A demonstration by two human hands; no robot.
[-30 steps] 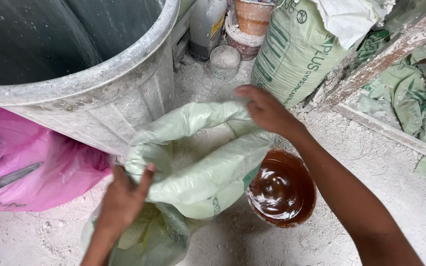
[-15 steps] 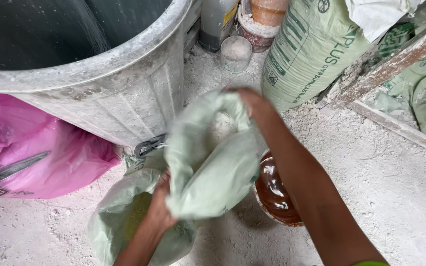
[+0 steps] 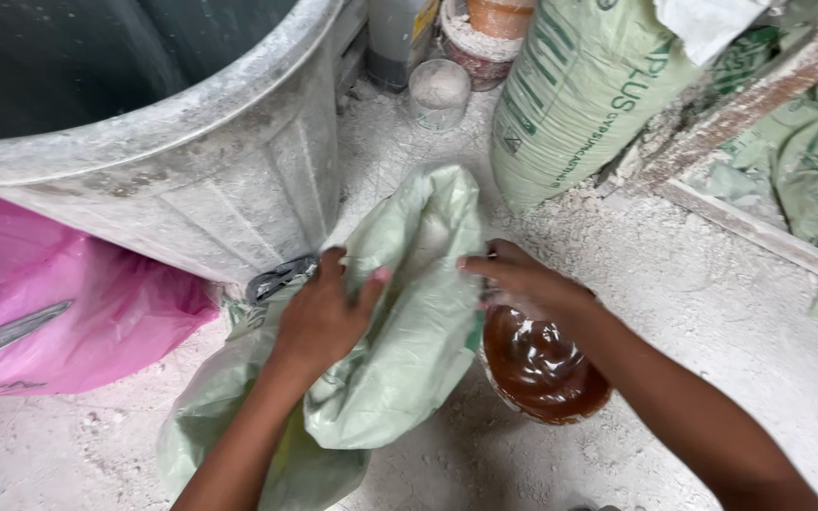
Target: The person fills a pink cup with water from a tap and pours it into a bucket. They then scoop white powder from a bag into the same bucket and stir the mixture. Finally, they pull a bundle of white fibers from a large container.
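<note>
Pale green woven plastic: sack [image 3: 400, 369], slumped on the dusty floor [image 3: 712, 341] against the foot of the grey metal drum [image 3: 220, 180], mouth folded over toward the wearer.

Head view, hands. Left hand [image 3: 319, 317] pressed flat on the near fold, fingers curled over the cloth and closed on the sack. Right hand [image 3: 523, 279] at the far edge of the mouth, fingertips pinching the rim, thumb side possibly hidden behind the fold.

Head view, change. A second ago: mouth spread wide, hands well apart at opposite rims. Half a second ago: right hand carrying its rim across. Now: both hands close together, mouth doubled over itself. Reads as the closing or rolling of the sack well under way, top not yet tied.

Head view, surroundings. Brown glossy bowl [image 3: 542, 369] just beside the sack, under the right forearm. Pink plastic sheet [image 3: 59, 303] at left. Full printed green sack [image 3: 579, 95] upright behind. Small dusty lidded tub [image 3: 439, 92] near the drum.
</note>
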